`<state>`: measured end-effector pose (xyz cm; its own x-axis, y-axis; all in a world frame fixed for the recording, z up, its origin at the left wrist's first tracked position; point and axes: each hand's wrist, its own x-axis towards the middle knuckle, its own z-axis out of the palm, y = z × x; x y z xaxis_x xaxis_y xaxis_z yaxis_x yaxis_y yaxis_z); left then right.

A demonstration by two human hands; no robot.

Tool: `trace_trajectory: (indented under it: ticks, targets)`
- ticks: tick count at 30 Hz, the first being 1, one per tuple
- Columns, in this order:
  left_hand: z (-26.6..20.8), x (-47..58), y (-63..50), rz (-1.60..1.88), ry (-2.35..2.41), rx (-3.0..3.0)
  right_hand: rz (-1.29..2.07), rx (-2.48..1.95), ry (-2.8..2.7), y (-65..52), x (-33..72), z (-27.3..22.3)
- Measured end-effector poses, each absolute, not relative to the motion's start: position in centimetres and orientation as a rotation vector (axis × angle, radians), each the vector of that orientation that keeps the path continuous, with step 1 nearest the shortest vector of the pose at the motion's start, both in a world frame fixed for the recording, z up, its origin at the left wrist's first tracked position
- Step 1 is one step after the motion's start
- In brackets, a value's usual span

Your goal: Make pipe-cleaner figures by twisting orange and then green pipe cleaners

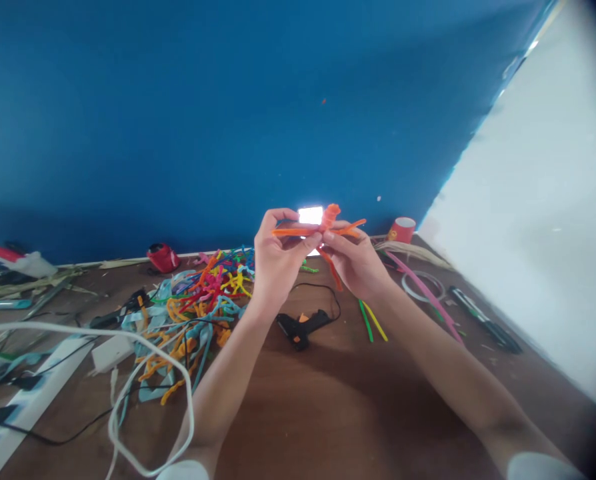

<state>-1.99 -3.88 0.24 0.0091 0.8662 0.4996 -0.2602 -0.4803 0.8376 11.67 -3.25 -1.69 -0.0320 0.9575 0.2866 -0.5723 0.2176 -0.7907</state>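
Held up above the table is an orange pipe-cleaner figure [331, 215] with a coiled upper part and several thin limbs sticking out. My left hand [281, 257] pinches it from the left, thumb and fingers closed near its middle. From the other side my right hand [354, 259] grips it too, with one orange limb passing over the fingers and another hanging below. Behind the hands a bright white screen [311, 215] glows, partly covered by them. Below, on the table, lies a black glue gun [302, 328] with its cord.
A heap of coloured pipe cleaners [213, 287] spreads on the left, beside a white power strip [33, 400] and a looping white cable [191, 407]. Green and yellow pipe cleaners [373, 321], a red cup [402, 230] and markers [484, 321] lie right. A blue wall [203, 120] stands behind.
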Motion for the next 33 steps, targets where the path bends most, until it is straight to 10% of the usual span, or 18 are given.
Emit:
trace_trajectory:
  ticks: [12, 18, 33]
  targets:
    - [0.2, -1.8, -4.0, 1.621, 0.675, 1.514, 1.079, -0.595, -0.993, -4.2, 11.8, -0.7]
    - [0.4, -2.3, -3.8, 2.247, 0.83, 2.164, 0.98, -0.677, -1.02, -4.0, 12.6, -0.4]
    - [0.9, -2.9, -4.0, 1.755, 1.045, 2.995, 1.005, -0.558, -1.186, -4.2, 13.4, 0.1]
